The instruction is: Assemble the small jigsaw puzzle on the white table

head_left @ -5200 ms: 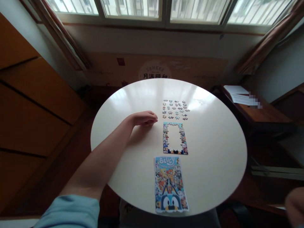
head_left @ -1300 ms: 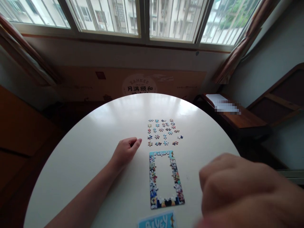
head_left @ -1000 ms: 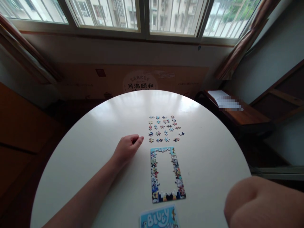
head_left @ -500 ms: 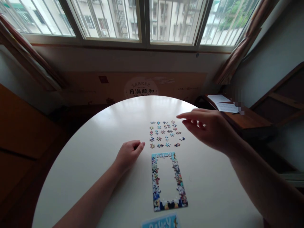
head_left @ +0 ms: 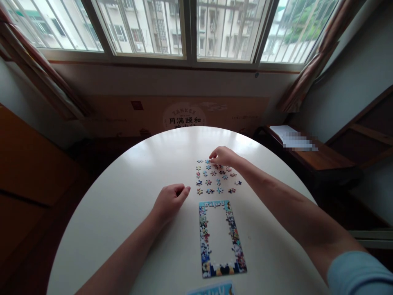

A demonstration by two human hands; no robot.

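Observation:
Loose jigsaw puzzle pieces point(head_left: 208, 182) lie in rough rows on the white round table point(head_left: 123, 213). My right hand point(head_left: 225, 155) reaches over the far row, thumb and fingers bent together round a puzzle piece that they largely cover. Left of the rows, my left hand point(head_left: 172, 198) rests on the tabletop in a loose fist with nothing seen in it. Nearer to me lies a puzzle frame point(head_left: 205, 246) of joined picture pieces, its middle showing bare tabletop. A blue printed card or box point(head_left: 211, 290) is cut off by the bottom edge.
A wooden side table point(head_left: 319, 157) with white paper point(head_left: 282, 133) stands beyond the table's right side. Behind the table are a low wall with a printed banner point(head_left: 147, 110) and barred windows. Curtains point(head_left: 307, 82) hang at both sides.
My right hand has moved left and down from beside the pieces onto the far row, its fingers now drawn together. My left hand stays in place. The view has shifted slightly.

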